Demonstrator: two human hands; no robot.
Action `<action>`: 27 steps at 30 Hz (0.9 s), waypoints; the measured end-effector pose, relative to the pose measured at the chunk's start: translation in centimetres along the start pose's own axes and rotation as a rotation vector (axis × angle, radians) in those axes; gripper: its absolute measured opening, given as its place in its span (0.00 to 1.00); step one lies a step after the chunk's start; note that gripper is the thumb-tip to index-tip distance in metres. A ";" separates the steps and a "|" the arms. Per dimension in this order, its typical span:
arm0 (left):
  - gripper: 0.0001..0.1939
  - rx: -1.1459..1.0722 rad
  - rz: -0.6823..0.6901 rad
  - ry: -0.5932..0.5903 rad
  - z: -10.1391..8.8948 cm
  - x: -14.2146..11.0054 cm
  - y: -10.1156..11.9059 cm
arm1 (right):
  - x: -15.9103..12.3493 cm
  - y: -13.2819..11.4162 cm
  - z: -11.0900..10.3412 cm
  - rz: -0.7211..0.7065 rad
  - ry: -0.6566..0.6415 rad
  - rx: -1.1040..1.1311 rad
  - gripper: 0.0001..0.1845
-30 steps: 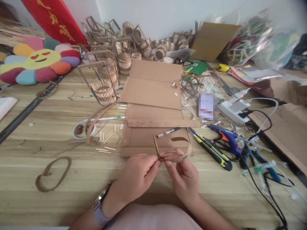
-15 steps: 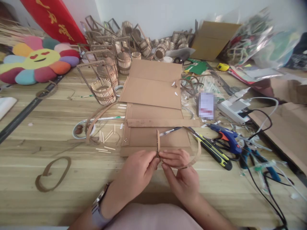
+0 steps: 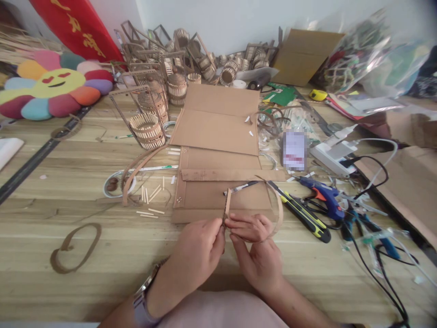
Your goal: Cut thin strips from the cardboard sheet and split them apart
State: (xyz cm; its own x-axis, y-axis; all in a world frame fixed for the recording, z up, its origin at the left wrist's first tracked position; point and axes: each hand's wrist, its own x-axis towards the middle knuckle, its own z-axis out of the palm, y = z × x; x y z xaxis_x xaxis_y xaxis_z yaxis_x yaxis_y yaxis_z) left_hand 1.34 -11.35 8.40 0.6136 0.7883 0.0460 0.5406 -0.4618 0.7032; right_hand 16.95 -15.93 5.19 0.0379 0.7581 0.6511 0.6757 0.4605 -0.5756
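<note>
A narrow brown cardboard strip (image 3: 228,202) is pinched between the fingers of my left hand (image 3: 201,248) and my right hand (image 3: 257,246), low in the middle of the view. One short end stands up above the fingertips. The longer part loops out beyond my right hand and curls back. My fingers cover the part between them. Just past the hands lie a slim pen-like tool (image 3: 241,187) and flat cardboard sheets (image 3: 218,127), with a wider cardboard strip (image 3: 232,175) laid across them.
To the right lie a yellow-black utility knife (image 3: 302,214), a blue glue gun (image 3: 322,193), pliers (image 3: 372,230), a phone (image 3: 294,152) and a power strip (image 3: 336,155). Small stick baskets (image 3: 146,130) stand behind on the left. Short wooden sticks (image 3: 155,190) and a curled strip (image 3: 77,250) lie left.
The upright end of the strip now leans slightly right, and its loose loop has swung upward and farther back. My left hand has turned a little; both hands keep their grip.
</note>
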 end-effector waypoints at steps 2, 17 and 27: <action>0.14 -0.041 0.013 -0.013 -0.3 0.1 0.0 | -0.1 0.2 0.0 0.108 -0.012 0.097 0.08; 0.18 -0.090 0.050 0.007 -0.3 0.3 -0.7 | -0.5 0.6 0.2 0.084 -0.006 0.207 0.11; 0.18 -0.019 0.156 0.047 -0.1 0.0 -0.8 | -0.2 0.3 0.2 0.274 0.067 0.308 0.07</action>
State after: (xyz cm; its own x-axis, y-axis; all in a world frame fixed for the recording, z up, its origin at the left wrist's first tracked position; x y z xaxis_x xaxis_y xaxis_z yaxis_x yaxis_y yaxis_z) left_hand 0.89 -10.91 7.86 0.6612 0.7262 0.1882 0.4297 -0.5722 0.6985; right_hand 16.94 -15.81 4.83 0.2404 0.8445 0.4786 0.3826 0.3707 -0.8463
